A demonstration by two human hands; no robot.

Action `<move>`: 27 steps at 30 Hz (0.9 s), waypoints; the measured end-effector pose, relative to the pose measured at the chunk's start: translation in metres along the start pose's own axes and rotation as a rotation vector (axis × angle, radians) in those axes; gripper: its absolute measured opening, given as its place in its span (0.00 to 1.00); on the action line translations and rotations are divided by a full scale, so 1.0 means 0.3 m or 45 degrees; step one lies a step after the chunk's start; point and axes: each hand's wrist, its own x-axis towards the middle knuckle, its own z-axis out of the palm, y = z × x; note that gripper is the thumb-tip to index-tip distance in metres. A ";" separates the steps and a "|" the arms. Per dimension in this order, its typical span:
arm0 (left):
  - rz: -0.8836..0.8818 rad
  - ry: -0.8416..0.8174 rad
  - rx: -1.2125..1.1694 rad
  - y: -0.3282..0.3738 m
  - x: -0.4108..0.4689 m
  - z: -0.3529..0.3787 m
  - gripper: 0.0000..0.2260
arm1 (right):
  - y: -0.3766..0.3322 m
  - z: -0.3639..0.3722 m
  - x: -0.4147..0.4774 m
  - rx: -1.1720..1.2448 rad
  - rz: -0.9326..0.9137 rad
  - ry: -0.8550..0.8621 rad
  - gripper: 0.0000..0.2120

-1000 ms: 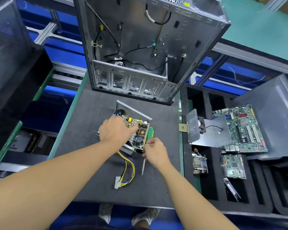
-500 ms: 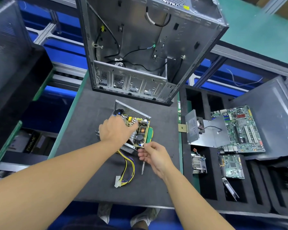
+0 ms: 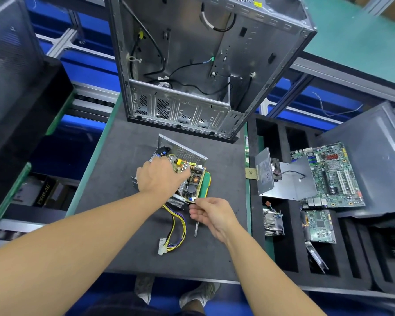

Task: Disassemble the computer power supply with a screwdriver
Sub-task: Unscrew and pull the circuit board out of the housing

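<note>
The power supply (image 3: 180, 176) lies open in the middle of the dark tabletop (image 3: 114, 179), just near of the empty computer case (image 3: 192, 65), whose top is cut off by the frame edge. The left hand (image 3: 161, 179) rests on the supply, palm down, covering the left part of its circuit board; its fingers curl over the board, and whether they grip anything underneath is hidden. A bundle of yellow and dark wires (image 3: 176, 233) trails from the near end of the supply to a white connector.

The right hand (image 3: 212, 215) hangs just near of the supply's near right corner, fingers loosely curled and half spread, thumb and forefinger close to the board edge; contact cannot be told. The screwdriver (image 3: 203, 185) lies along the right side of the supply, green and yellow handle far, metal tip pointing near; the middle of its shaft is hidden behind the right hand.

To the right, a foam tray (image 3: 290, 256) holds a motherboard (image 3: 331, 174), a smaller board and a heatsink, details too small to read
</note>
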 end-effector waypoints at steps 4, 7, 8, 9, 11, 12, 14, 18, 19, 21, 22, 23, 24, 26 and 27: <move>0.005 0.017 0.037 0.000 -0.001 0.004 0.26 | 0.002 0.003 0.005 -0.025 -0.014 -0.017 0.06; 0.020 0.035 0.073 0.000 -0.004 0.008 0.25 | 0.007 -0.002 0.002 -0.053 -0.029 -0.053 0.06; 0.032 0.037 0.101 0.000 -0.005 0.011 0.25 | 0.007 -0.002 -0.002 -0.108 -0.042 -0.066 0.07; 0.040 0.032 0.133 0.002 -0.005 0.014 0.26 | 0.008 0.000 -0.005 -0.175 -0.057 -0.072 0.08; 0.038 0.019 0.160 0.000 -0.005 0.017 0.27 | 0.011 0.009 -0.006 -0.262 -0.082 -0.036 0.07; 0.033 0.020 0.147 -0.001 -0.004 0.017 0.27 | 0.011 0.015 -0.004 -0.275 -0.093 0.000 0.07; 0.028 0.031 0.128 -0.003 -0.002 0.020 0.27 | 0.007 0.024 -0.001 -0.330 -0.116 0.060 0.06; 0.045 0.050 0.148 -0.005 -0.001 0.025 0.26 | 0.007 0.031 0.000 -0.499 -0.179 0.148 0.05; 0.051 0.051 0.151 -0.004 -0.001 0.027 0.26 | 0.009 0.032 0.000 -0.571 -0.211 0.189 0.06; 0.051 0.042 0.162 -0.005 0.001 0.031 0.26 | 0.017 0.036 0.001 -0.737 -0.296 0.272 0.06; 0.051 0.037 0.170 -0.006 0.002 0.033 0.27 | 0.021 0.040 0.000 -0.811 -0.345 0.306 0.06; 0.052 0.033 0.176 -0.006 0.002 0.034 0.27 | 0.025 0.045 -0.001 -0.875 -0.393 0.330 0.05; 0.055 0.033 0.180 -0.006 0.003 0.036 0.28 | 0.029 0.049 -0.003 -0.925 -0.433 0.343 0.04; 0.064 0.039 0.183 -0.005 0.002 0.037 0.27 | 0.031 0.057 -0.010 -0.991 -0.481 0.356 0.04; 0.067 0.043 0.179 -0.006 0.001 0.036 0.27 | 0.032 0.060 -0.012 -1.025 -0.494 0.364 0.05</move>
